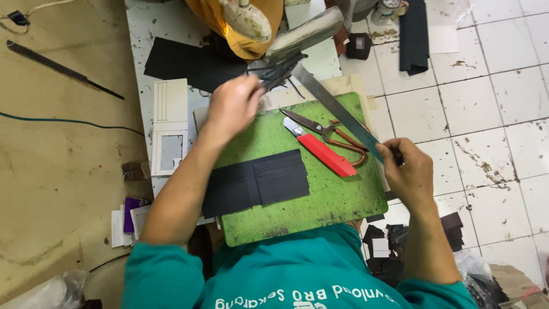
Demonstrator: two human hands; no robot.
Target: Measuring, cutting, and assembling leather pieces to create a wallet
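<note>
A green cutting mat (pixel 320 194) lies in front of me. On its near left rests a black wallet panel with card slots (pixel 254 182), flat and open. My right hand (pixel 407 171) grips the near end of a long steel ruler (pixel 337 109) that slants up across the mat's right side. My left hand (pixel 233 104) reaches past the mat's far left corner, its fingers closed on dark strips (pixel 280 73) beside a metal machine arm (pixel 303 34). A red-handled utility knife (pixel 321 150) and scissors (pixel 331 134) with brown handles lie on the mat.
White cardboard templates (pixel 169 126) lie left of the mat, black sheets (pixel 183 62) beyond them. Black leather scraps (pixel 400 246) are piled on the white tiled floor (pixel 492 114) at right. A dark folded piece (pixel 414 35) lies far right. A long file (pixel 57 67) rests on the tan surface at left.
</note>
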